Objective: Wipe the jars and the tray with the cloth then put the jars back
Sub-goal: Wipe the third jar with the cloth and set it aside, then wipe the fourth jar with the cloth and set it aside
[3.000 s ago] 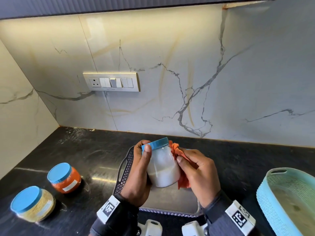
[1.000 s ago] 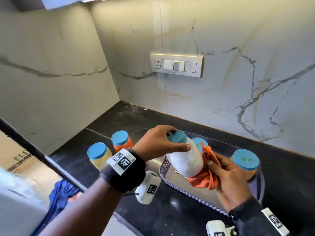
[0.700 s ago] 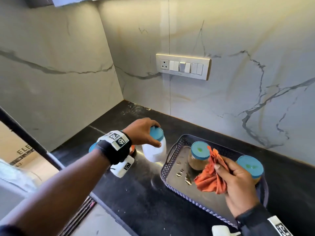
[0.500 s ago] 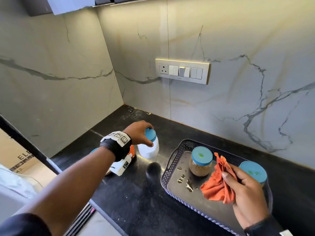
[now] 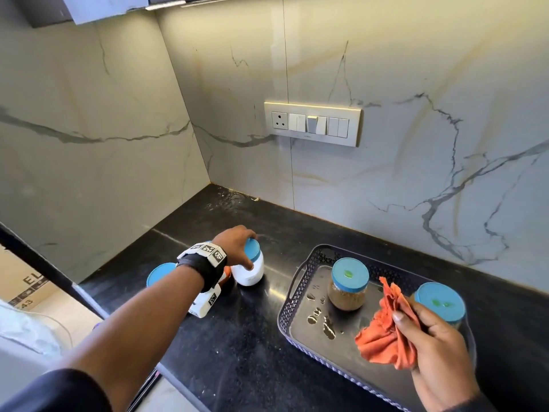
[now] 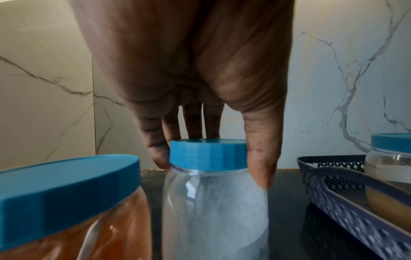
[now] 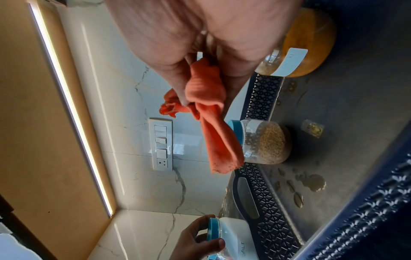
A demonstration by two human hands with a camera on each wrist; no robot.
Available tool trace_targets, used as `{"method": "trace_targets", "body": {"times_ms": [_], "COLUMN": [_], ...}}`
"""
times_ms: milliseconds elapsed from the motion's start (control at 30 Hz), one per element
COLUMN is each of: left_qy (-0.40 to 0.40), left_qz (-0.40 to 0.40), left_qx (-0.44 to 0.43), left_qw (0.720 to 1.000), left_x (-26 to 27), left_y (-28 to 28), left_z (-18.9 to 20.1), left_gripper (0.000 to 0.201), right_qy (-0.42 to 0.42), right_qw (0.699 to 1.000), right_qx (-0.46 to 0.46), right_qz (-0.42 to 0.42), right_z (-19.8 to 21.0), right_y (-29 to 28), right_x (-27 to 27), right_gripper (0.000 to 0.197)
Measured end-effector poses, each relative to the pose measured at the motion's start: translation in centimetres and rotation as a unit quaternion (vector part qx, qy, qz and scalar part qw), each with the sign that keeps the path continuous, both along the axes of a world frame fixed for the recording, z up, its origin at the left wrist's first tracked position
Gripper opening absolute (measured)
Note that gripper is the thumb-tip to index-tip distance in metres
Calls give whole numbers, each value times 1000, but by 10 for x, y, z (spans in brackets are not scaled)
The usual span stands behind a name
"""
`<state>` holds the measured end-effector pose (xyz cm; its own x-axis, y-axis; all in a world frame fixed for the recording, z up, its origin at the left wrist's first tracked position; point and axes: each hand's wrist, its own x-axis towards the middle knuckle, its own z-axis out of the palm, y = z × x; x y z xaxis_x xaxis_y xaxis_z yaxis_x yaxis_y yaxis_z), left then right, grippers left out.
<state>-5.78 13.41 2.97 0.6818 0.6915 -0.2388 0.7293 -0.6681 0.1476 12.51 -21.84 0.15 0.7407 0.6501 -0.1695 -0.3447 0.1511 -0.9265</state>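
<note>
The white salt jar (image 5: 248, 267) with a blue lid stands upright on the black counter, left of the tray. My left hand (image 5: 245, 250) grips its lid from above; in the left wrist view the fingers (image 6: 260, 167) curl round the lid's edge. The dark lattice tray (image 5: 298, 282) holds a brown-seed jar (image 5: 347, 289) and a second blue-lidded jar (image 5: 439, 301), with wet spots (image 5: 325, 327) on its floor. Above the tray's right part, my right hand (image 5: 416, 331) holds the bunched orange cloth (image 5: 383, 337). An orange jar (image 6: 66, 211) and a yellowish jar's blue lid (image 5: 160, 273) sit left of the salt jar, partly behind my wrist.
The marble back wall carries a switch panel (image 5: 312, 123), and a side wall closes the corner at the left. The counter's front edge (image 5: 166, 370) runs diagonally at the lower left, with a cardboard box (image 5: 26, 286) below it.
My left hand carried the salt jar from above the tray to the left and set it on the counter beside the orange jar. The right hand stayed over the tray with the cloth.
</note>
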Motion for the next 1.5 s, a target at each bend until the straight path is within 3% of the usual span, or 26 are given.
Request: {"method": "trace_targets", "body": {"times_ms": [100, 167, 200, 300, 367, 500, 600, 667, 933, 1067, 1133, 1267, 1333, 1433, 1500], "left_qy": [3, -3, -5, -12, -35, -184, -313, -355, -426, -433, -427, -366, -331, -307, -289], "left_qz": [0, 6, 7, -5, -17, -71, -123, -142, -202, -188, -175, -113, -96, -72, -65], "left_qx": [-4, -6, -6, 1, 19, 71, 53, 25, -31, -72, -94, -202, -218, -227, -218], "left_qw": [1000, 1000, 1000, 1000, 999, 978, 940, 924, 882, 879, 882, 901, 913, 922, 930], "left_x": [-3, -5, -6, -4, 1, 30, 58, 77, 140, 160, 170, 183, 191, 203, 210], "left_y": [0, 1, 1, -4, -12, -47, -88, -117, -191, -220, -235, -257, -264, -268, -266], "left_z": [-6, -10, -11, -12, -5, 9, 10, 6, -13, -20, -26, -41, -49, -59, -66], "left_gripper": [74, 75, 77, 86, 87, 54, 20, 8, 8, 19, 11, 80, 104, 122, 124], "right_qy": [-1, -10, -9, 6, 12, 18, 25, 21, 27, 19, 16, 3, -18, -36, -33], "right_qw": [1000, 1000, 1000, 999, 999, 996, 991, 985, 963, 961, 962, 963, 968, 973, 974], "right_qx": [-6, -9, -8, -1, -15, -38, -31, -20, -21, -32, -29, -23, -30, -54, -62], "right_qz": [-12, -18, -22, -34, -46, -83, -128, -171, -266, -273, -272, -268, -248, -222, -213], "right_z": [-1, -4, -5, -2, -2, -3, 1, 4, 4, 4, 5, 5, 6, 4, -2], "right_y": [-1, -2, -4, -10, -13, -25, -41, -56, -99, -102, -104, -110, -113, -114, -113], "right_x": [-1, 1, 2, 9, 11, 23, 36, 46, 65, 62, 63, 68, 70, 71, 73], "right_gripper": [44, 62, 62, 34, 29, 29, 28, 29, 28, 27, 26, 27, 42, 77, 82]}}
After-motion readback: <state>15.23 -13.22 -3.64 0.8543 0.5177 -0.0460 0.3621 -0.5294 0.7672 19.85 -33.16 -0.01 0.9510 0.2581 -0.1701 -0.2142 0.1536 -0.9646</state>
